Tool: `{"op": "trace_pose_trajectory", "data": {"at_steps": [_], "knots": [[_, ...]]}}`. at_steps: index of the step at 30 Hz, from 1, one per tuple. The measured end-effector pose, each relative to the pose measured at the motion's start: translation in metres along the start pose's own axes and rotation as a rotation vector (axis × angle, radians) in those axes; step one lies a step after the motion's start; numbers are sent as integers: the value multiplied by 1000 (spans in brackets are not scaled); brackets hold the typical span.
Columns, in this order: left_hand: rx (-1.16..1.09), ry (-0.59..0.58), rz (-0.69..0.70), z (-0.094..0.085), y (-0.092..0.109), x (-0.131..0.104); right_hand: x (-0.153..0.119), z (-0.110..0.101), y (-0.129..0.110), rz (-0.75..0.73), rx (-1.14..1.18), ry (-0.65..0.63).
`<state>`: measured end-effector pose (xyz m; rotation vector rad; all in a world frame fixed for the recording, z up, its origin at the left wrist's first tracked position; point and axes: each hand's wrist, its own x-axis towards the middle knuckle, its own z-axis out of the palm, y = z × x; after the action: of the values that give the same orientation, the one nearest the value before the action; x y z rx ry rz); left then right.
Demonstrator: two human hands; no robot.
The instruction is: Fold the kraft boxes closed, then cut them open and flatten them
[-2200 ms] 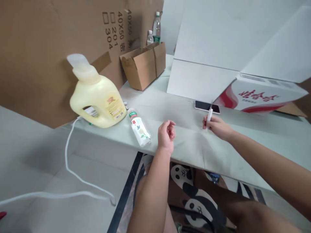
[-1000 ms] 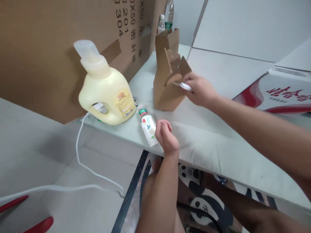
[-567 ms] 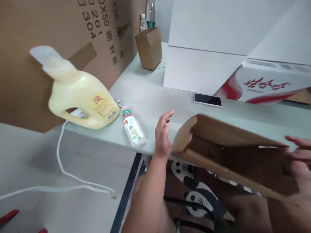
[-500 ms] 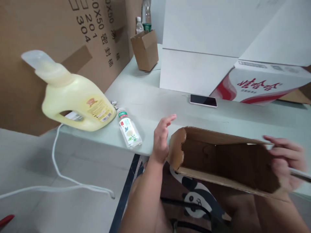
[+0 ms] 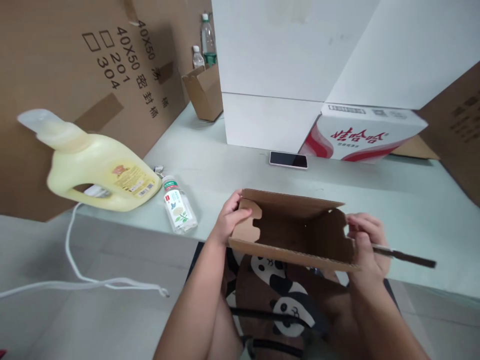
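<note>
An open, empty-looking cardboard box [image 5: 296, 257] is held over the front edge of the table, its opening facing up toward me. My left hand [image 5: 229, 220] grips its left end, thumb over the notched flap [image 5: 245, 227] and fingers outside. At the other end, my right hand [image 5: 369, 247] pinches the box wall. A slim, dark strip-like tool [image 5: 412, 258] with a lighter part near the fingers sticks out to the right from that hand; its exact kind is unclear. Left of the box, a clear bottle with a white label [image 5: 180, 210] lies on the table.
A pale yellow detergent jug [image 5: 101, 170] leans at the table's left edge above a white cable [image 5: 71, 250]. Farther back are a phone [image 5: 288, 160], a red-and-white carton [image 5: 348, 140], tall white boxes [image 5: 270, 120] and a small carton with bottles [image 5: 204, 95].
My left hand has closed on the box's left end, where it was raised beside it with fingers apart. The box has shifted left in view, and the camera view has turned right.
</note>
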<state>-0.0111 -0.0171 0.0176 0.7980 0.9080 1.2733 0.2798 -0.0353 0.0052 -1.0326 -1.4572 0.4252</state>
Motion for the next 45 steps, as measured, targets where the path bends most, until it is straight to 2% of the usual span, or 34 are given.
{"op": "trace_pose_trajectory", "data": {"at_steps": [4, 8, 11, 14, 17, 22, 27, 31, 33, 36, 38, 41, 43, 45], "knots": [[-41, 103, 113, 9, -6, 3, -1, -7, 3, 52, 149, -241], [12, 211, 161, 18, -13, 0, -9, -14, 8, 114, 312, -313], [74, 240, 196, 23, -14, -1, -19, -19, 11, 134, 351, -338], [82, 227, 201, 23, -12, 1, -25, -15, 12, 101, 228, -282], [46, 192, 202, 20, -9, 3, -27, -3, 10, 40, 100, -168], [85, 143, 281, 17, -8, 6, -27, 15, 7, 54, 85, 28], [74, 129, 262, 17, -9, 6, -31, 19, 10, 77, 97, 60], [150, -4, 118, 7, -6, 1, -29, 16, 13, 156, 110, 82], [210, -48, 70, 2, -3, -2, -25, 13, 13, 174, 91, 38], [367, -82, 82, 1, 3, -5, -18, 7, 11, 143, 24, -92], [555, -85, 147, 6, 9, -8, -14, 4, 8, 110, -2, -161], [846, -67, 335, 17, 18, -17, -10, 1, 6, 84, -41, -193], [971, -151, 413, 24, 22, -25, -10, 2, 5, 89, -58, -192], [1098, -262, 419, 29, 24, -33, -10, 4, 5, 104, -50, -182]]}}
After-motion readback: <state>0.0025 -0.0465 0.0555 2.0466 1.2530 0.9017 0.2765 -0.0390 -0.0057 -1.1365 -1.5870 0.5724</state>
